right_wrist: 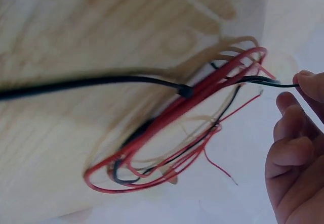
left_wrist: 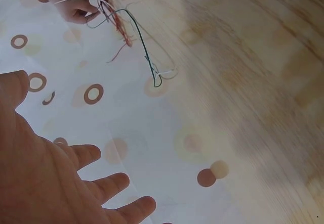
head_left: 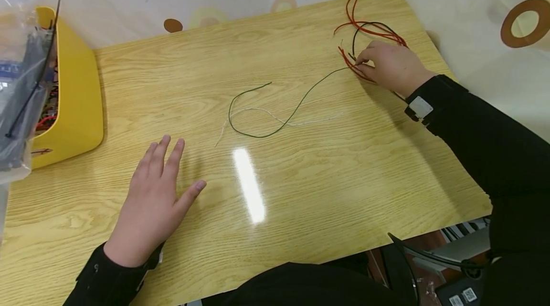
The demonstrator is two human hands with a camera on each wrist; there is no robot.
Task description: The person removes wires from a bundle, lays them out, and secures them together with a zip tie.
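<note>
The green wire (head_left: 296,108) is lying across the middle of the bench (head_left: 343,177), its far end running up toward the far right corner, where my right hand (head_left: 391,67) is pinching it between thumb and forefinger. The right wrist view shows that end as a dark strand (right_wrist: 263,80) held at my fingertips (right_wrist: 309,82); the remaining fingers are curling loosely beneath it. The near end of the green wire is curving free, touching nothing but the bench. A thin white wire (head_left: 275,117) is crossing under it at mid-bench, also loose.

Just beyond my right hand, a tangle of red wires (head_left: 369,29) with one black wire (head_left: 365,26) among them is resting at the far right corner, one red strand rising off the far edge.

My left hand (head_left: 154,191) is resting flat near the front left edge, fingers straight and spread, holding nothing.

A yellow bin (head_left: 77,96) is sitting at the left edge, with a clear bag of black cable ties (head_left: 21,86) leaning over it.

Judgement: two wires are separated out; the red and black bundle is not yet sorted, and nothing is bound.
</note>
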